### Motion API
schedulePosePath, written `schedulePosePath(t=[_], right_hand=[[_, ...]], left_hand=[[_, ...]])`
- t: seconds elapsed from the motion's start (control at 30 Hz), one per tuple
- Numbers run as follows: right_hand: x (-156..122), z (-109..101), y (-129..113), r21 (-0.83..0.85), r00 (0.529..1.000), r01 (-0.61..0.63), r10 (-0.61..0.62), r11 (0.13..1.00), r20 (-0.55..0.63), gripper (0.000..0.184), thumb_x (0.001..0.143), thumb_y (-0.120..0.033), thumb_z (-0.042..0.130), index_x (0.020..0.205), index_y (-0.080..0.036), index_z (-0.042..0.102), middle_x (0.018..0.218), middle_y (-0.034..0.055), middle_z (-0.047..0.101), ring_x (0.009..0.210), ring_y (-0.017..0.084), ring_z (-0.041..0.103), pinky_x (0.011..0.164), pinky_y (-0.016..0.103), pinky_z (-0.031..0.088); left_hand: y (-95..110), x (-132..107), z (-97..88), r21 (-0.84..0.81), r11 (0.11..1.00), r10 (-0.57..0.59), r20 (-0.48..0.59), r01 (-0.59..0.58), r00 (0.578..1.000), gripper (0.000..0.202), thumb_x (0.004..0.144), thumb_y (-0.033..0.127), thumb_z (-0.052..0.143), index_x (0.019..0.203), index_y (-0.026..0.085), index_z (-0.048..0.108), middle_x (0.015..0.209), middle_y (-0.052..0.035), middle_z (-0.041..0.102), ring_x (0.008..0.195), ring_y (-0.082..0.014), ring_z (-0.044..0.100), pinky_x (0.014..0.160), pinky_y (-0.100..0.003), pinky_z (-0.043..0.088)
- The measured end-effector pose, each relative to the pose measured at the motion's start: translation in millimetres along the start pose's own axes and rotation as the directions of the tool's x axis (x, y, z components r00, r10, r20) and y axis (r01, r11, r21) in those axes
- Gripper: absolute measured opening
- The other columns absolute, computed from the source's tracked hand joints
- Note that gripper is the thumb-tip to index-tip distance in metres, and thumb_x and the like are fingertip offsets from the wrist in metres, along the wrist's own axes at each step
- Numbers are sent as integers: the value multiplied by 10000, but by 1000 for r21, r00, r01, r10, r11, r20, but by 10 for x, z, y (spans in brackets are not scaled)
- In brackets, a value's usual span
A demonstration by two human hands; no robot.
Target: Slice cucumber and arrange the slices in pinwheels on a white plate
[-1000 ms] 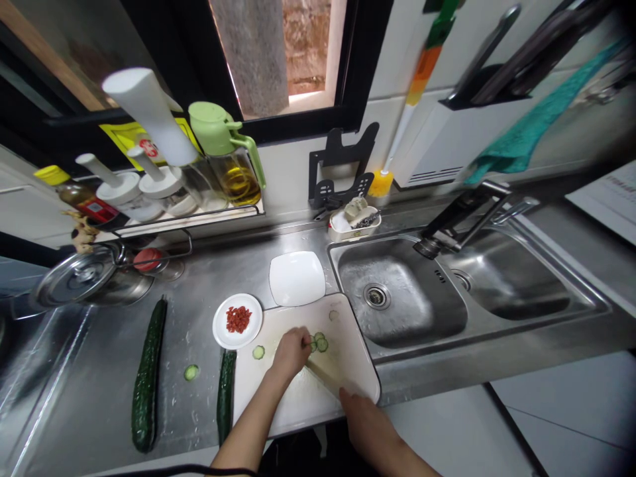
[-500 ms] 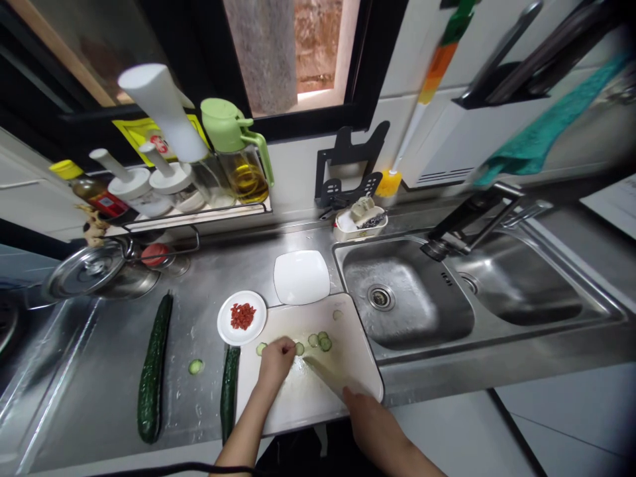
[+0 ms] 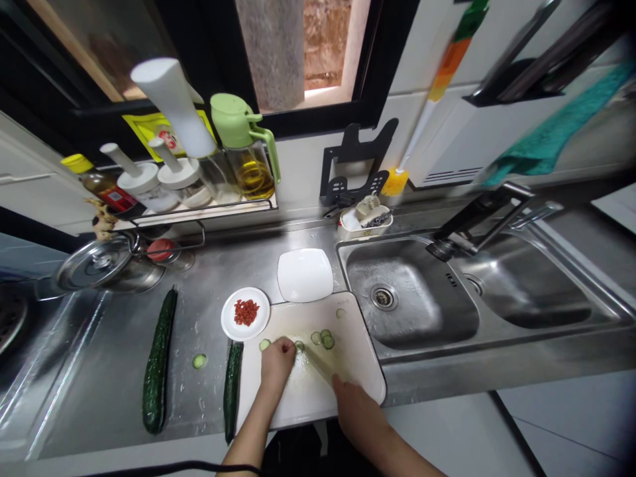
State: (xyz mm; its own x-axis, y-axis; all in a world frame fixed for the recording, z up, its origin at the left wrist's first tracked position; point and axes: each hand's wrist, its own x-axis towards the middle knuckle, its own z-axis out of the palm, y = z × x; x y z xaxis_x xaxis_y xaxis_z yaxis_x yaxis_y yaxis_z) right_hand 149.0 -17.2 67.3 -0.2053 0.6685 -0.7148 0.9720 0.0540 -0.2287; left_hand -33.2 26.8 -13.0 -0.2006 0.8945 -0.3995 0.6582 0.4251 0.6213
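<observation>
while the left hand rests knuckles-up on the cutting board, its fingers are curled down at the far edge of the hand; whether they pinch anything under them cannot be told. the right hand is closed round the handle of a knife, whose pale blade points far and left across the board, with its tip just beside the left hand's fingertips. a small group of cucumber slices lies on the board just to the right of the blade's tip, one more slice lies just to the left of the left hand, and another round sits near the board's far edge.

the board lies at the near edge of the steel surface. touching its left edge is a short cucumber piece, lying near to far. well to the left lies a whole cucumber, and a stray slice sits between the two. at the board's far left corner is a small round plate with chopped red bits in it, and just beyond the board's far edge is a square white plate.

to the right of the board is a double sink with a tap over it. at far left a pot lid rests on the surface, below a rack with a green-topped oil bottle.
</observation>
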Motion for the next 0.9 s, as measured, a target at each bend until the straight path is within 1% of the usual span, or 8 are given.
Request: schedulePosePath(t=[0.27, 0.4, 0.5, 0.6, 0.77, 0.9], right_hand=[[8, 31, -25, 51, 999, 11, -9, 999, -50, 580, 769, 23, 294, 1287, -131, 503, 995, 137, 674, 925, 245, 621, 794, 325, 462], [17, 25, -33, 10, 998, 32, -31, 999, -55, 564, 780, 25, 290, 1291, -111, 487, 1022, 140, 668, 945, 244, 616, 787, 322, 460], [29, 23, -34, 13, 998, 20, -20, 1000, -67, 526, 796, 16, 312, 1257, -129, 519, 1006, 131, 672, 930, 244, 623, 766, 311, 457], [43, 26, -35, 31, 998, 19, -17, 999, -66, 521, 784, 23, 310, 1225, -124, 547, 984, 141, 677, 912, 261, 632, 742, 327, 466], [68, 53, -40, 24, 999, 40, -39, 999, -38, 554, 788, 13, 297, 1293, -99, 496, 1021, 157, 672, 941, 255, 628, 769, 316, 458], [97, 78, -49, 36, 999, 44, -43, 998, -21, 550, 798, -8, 319, 1313, -113, 480, 1056, 146, 669, 978, 241, 616, 795, 298, 446]], left_hand=[[-6, 19, -1, -17, 1000, -1, 2, 1, 1000, 172, 733, 186, 503, 635, 174, 643, 589, 9, 635, 582, -118, 566, 595, -217, 366], [1, 29, -5, -10, 1000, -9, 11, 9, 1000, 173, 735, 175, 504, 634, 168, 645, 586, 9, 634, 583, -111, 562, 590, -208, 360], [12, 31, -14, -1, 1000, -13, 15, 13, 1000, 174, 735, 168, 508, 626, 166, 643, 582, 10, 632, 582, -108, 560, 587, -203, 358], [25, 28, -21, 1, 1000, -9, 10, 9, 1000, 173, 733, 165, 511, 626, 168, 647, 593, 7, 641, 585, -111, 564, 590, -206, 362], [28, 28, -20, 5, 1000, -14, 10, 14, 1000, 171, 736, 169, 513, 647, 170, 659, 616, -1, 654, 598, -115, 574, 598, -210, 369], [8, 36, -8, 3, 1000, -24, 16, 24, 1000, 173, 738, 174, 510, 647, 169, 657, 613, -1, 650, 593, -112, 570, 598, -210, 369]])
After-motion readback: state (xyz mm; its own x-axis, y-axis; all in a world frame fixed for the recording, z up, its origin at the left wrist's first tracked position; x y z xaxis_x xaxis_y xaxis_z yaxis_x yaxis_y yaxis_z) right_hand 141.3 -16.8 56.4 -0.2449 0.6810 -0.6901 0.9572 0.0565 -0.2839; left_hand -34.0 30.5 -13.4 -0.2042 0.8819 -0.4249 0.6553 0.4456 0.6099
